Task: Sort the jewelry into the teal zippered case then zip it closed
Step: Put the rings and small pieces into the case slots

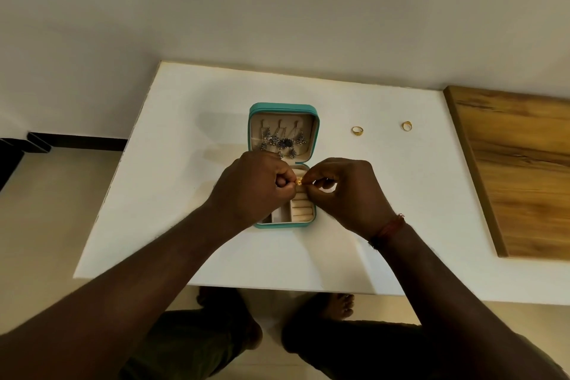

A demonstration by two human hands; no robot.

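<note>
As left hand (256, 187), right hand (350, 193) pinch it, gold piece (298, 181) above case (283, 107).

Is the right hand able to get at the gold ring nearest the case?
Probably, but not right away. Only bare white table lies between the right hand and that gold ring. Yet it and the left hand both pinch a small gold piece over the teal case, so that must go down first.

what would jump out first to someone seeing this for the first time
The left hand and right hand meet at the centre, both pinching a small gold piece above the open teal case. Its lid holds silver dangling jewelry; on the white table to its right lie a gold ring and a second ring farther out.
</note>
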